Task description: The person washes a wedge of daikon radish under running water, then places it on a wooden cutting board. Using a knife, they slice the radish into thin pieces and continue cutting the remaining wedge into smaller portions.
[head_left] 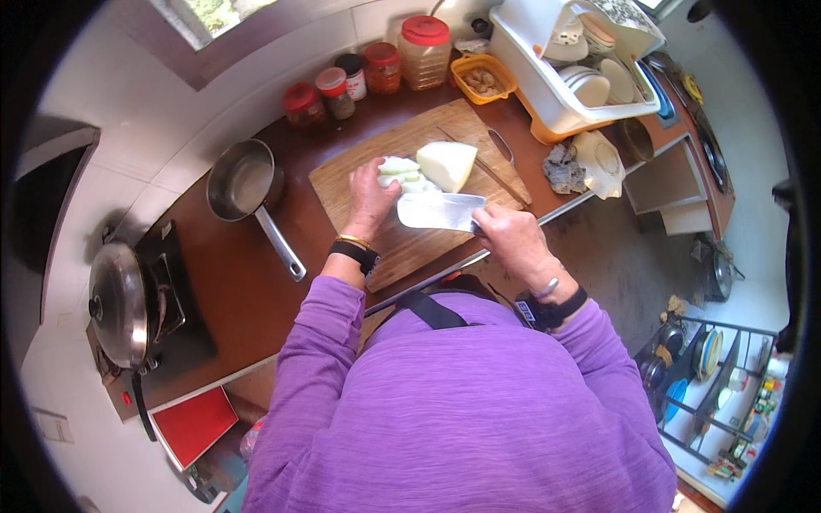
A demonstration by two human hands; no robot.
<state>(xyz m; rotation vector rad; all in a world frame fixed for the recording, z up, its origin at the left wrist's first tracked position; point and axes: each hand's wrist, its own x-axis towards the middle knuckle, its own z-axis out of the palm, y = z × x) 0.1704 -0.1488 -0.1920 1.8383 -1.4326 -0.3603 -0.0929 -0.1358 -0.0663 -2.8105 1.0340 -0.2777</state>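
Observation:
Pale green-white melon slices point(403, 168), perhaps winter melon, lie on a wooden cutting board point(346, 173). My left hand point(372, 195) grips their left end, with fingers and thumb spread around it. Just right of the slices sits a larger uncut chunk point(447, 165) of the same melon. My right hand point(516, 240) is closed around the handle of a cleaver point(439, 212). Its broad blade points left, in front of the slices and over the board; whether it touches the wood I cannot tell. A brown stick point(497, 179), likely a chopstick, lies at the board's right side.
A saucepan point(242, 179) stands left of the board, its handle towards me. Farther left, a lidded pan point(120, 304) sits on the stove point(186, 308). Red-lidded jars point(424, 54) and a yellow basket point(484, 77) line the back. A dish rack point(545, 96) and crumpled cloth point(564, 170) are right.

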